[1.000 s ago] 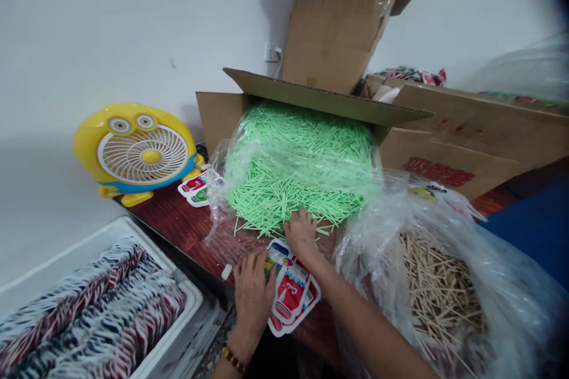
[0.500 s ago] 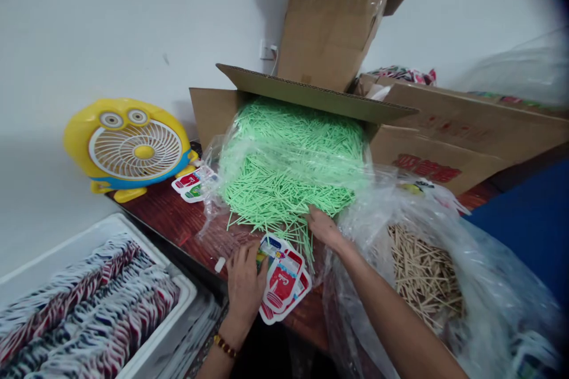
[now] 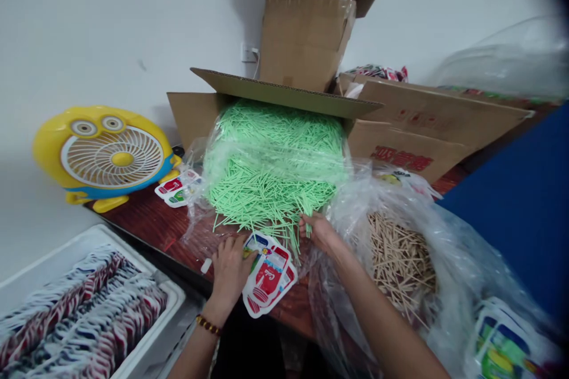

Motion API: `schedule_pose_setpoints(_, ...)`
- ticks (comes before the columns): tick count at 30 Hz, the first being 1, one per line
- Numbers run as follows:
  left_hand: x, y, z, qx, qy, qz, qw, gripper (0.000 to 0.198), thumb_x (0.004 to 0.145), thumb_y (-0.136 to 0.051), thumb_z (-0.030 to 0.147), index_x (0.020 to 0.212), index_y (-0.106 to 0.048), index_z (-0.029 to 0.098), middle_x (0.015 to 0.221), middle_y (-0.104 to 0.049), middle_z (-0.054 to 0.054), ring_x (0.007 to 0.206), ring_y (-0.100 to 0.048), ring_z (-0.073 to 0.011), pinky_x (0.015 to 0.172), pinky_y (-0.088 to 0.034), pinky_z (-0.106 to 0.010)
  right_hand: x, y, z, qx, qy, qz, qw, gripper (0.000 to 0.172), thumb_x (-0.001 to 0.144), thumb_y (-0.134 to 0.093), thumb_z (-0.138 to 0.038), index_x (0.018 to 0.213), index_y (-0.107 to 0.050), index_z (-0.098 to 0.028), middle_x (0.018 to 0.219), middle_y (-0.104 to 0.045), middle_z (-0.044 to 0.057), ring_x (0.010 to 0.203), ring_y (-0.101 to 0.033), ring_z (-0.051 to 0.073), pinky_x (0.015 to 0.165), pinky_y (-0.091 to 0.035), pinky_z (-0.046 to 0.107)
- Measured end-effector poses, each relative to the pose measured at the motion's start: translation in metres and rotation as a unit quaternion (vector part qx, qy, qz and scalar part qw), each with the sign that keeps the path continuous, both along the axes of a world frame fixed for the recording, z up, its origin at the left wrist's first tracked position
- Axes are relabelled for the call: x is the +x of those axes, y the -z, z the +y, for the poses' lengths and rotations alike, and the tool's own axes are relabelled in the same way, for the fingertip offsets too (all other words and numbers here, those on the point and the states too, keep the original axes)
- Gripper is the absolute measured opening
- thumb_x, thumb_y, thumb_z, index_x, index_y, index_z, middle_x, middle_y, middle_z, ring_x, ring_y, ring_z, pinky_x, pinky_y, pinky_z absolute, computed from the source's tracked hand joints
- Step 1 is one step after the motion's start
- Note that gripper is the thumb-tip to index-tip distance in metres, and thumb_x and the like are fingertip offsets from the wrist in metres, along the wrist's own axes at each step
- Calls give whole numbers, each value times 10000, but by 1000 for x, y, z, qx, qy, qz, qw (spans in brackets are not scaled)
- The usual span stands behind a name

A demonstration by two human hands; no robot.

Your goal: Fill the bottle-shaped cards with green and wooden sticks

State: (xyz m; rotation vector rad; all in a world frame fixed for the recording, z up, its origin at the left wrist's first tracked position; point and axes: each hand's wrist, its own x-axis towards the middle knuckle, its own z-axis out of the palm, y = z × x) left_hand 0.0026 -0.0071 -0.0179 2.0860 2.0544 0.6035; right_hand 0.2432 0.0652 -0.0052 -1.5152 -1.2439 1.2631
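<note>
My right hand (image 3: 320,231) pinches a small bunch of thin green sticks (image 3: 306,216) at the front right of a large heap of green sticks (image 3: 253,183). The heap spills from a clear plastic bag inside an open cardboard box (image 3: 284,93). My left hand (image 3: 231,266) is closed at the left edge of a few overlapping bottle-shaped printed cards (image 3: 270,275), its thumb over the top one. A red "Cola" bottle shows on that card. The left fingertips are partly hidden.
A yellow cartoon fan (image 3: 111,154) stands at the left, near more cards (image 3: 175,186). Lower left, a white foam box (image 3: 171,296) holds rows of cards. To the right, a clear bag (image 3: 448,254) holds tan sticks (image 3: 400,260); further cartons (image 3: 306,41) stand behind.
My right hand has drawn back slightly from the heap, and a bunch of green sticks now shows in its fingers. The left hand stays at the cards. The whole view has shifted.
</note>
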Motion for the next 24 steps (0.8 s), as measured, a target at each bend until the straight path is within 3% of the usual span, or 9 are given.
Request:
schedule_pose_setpoints(5, -2, -9, 5, -30, 4, -95, 995, 252, 825, -564, 284, 1059, -609, 202, 1053, -610, -98, 1054, -553, -294, 840, -415, -415, -1, 8, -18, 13, 13, 117, 993, 213, 774, -548, -369, 861, -529, -175, 668, -577, 11, 543, -570, 131, 565, -509, 283)
schedule_pose_setpoints(9, -8, -13, 11, -35, 1, -249, 968, 105, 755, -601, 245, 847, -602, 196, 854, -634, -40, 862, -605, -249, 778, -428, -368, -4, 14, -21, 56, 36, 142, 988, 297, 748, -556, -462, 882, -509, -200, 730, -594, 16, 635, -591, 159, 637, -507, 309)
schedule_pose_setpoints(14, -11, -14, 18, -79, -13, -441, 894, 186, 653, -697, 311, 753, -587, 200, 692, -643, 15, 666, -626, -202, 632, -463, -295, -5, 20, -24, 115, 74, 87, 987, 274, 758, -547, -461, 855, -532, -205, 804, -620, 13, 785, -576, 174, 800, -461, 321)
schedule_pose_setpoints(18, -10, -20, 12, -129, -8, -510, 851, 280, 660, -691, 378, 829, -597, 175, 644, -681, 7, 539, -646, -194, 535, -495, -291, -6, 25, -29, 126, 80, 30, 988, 265, 805, -508, -461, 809, -569, -203, 819, -647, 21, 842, -560, 190, 905, -412, 354)
schedule_pose_setpoints(24, -12, -33, -3, -146, -31, -669, 728, 308, 665, -734, 318, 908, -604, 181, 644, -703, 30, 512, -655, -162, 511, -505, -254, -12, 26, -31, 128, 73, -24, 989, 338, 833, -486, -423, 1086, -571, -215, 1008, -669, 43, 1009, -558, 220, 916, -417, 354)
